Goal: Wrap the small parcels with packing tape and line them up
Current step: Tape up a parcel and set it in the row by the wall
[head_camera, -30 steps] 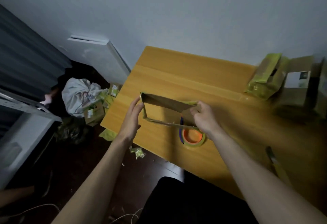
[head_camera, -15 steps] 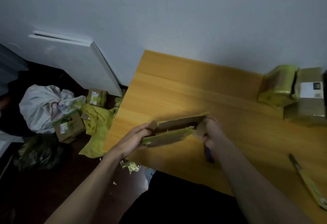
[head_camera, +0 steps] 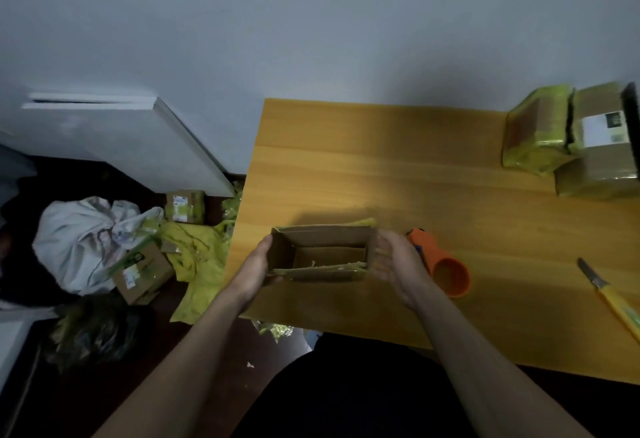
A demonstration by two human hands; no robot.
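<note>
A wooden counter point(head_camera: 346, 160) stands against a plain grey wall, in dim light. Near its front left edge both hands hold an open cardboard box point(head_camera: 322, 252) with yellow tape along its edges: the left hand point(head_camera: 254, 273) grips the left end and the right hand point(head_camera: 394, 264) grips the right end, fingers wrapped round the walls. Just beside the right hand lies an orange tape roll point(head_camera: 446, 273) on its side. A yellow-handled knife point(head_camera: 609, 294) lies at the right edge. At the far right corner two wrapped parcels point(head_camera: 540, 132) sit touching each other. On the floor to the left are more boxes point(head_camera: 143, 273), yellow wrapping point(head_camera: 197, 254) and a white bag point(head_camera: 79, 240).
</note>
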